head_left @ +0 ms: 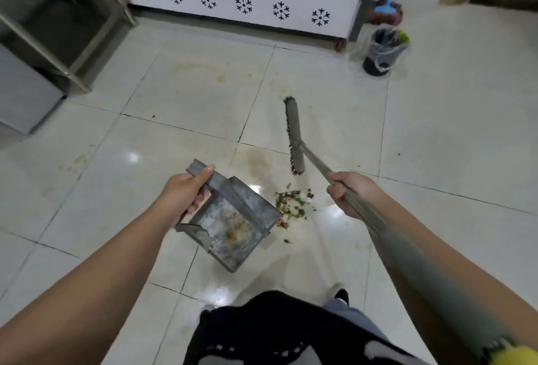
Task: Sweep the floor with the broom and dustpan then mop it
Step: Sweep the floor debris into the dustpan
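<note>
Our left arm comes in from the lower left of the frame, bare to the wrist, and our left hand (186, 192) sits just left of centre with its fingers curled round a flat handle, thumb laid straight along the top. Our right arm enters from the lower right, forearm angled up toward the middle. Our right hand (349, 192) is at centre right, knuckles up, fingers wrapped round a thin pole. The two hands are well apart.
</note>
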Tool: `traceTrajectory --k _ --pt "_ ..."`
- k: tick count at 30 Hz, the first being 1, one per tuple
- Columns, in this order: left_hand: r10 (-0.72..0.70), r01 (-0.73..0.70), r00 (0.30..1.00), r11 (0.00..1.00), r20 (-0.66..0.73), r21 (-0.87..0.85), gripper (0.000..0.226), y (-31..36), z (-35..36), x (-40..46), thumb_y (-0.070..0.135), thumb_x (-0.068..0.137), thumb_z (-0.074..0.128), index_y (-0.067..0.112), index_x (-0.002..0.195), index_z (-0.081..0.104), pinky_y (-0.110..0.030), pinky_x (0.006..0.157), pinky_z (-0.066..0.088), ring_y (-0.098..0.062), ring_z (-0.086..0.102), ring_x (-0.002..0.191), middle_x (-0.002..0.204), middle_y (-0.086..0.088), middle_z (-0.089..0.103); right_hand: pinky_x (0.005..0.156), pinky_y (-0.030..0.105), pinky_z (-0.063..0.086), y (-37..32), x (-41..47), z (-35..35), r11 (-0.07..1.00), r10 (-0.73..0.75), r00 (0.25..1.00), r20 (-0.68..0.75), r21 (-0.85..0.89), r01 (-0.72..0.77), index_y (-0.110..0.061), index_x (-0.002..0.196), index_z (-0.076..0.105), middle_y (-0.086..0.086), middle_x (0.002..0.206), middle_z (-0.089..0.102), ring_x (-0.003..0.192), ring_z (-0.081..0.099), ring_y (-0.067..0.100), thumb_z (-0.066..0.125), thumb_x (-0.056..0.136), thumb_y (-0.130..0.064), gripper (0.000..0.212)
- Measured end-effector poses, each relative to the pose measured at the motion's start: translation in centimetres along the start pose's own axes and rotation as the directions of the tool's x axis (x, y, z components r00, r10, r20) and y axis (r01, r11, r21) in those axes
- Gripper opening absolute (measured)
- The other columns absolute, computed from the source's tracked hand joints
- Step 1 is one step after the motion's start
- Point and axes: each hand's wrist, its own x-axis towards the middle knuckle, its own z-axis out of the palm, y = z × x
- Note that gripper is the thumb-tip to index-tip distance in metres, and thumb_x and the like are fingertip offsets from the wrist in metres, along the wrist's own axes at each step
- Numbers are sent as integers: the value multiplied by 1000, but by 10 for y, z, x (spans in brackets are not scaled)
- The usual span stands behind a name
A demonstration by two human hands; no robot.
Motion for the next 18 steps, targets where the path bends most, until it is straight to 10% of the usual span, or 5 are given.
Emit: traceTrajectory --k 18 --pt "-43 21 996 967 -80 -252 50 182 240 113 48 86 58 8 58 49 -11 31 20 -10 27 26 32 5 36 24 7 26 -321 67 -124 891 -122 992 -41 -445 91 -7 75 39 6 57 33 17 30 5 46 98 -9 24"
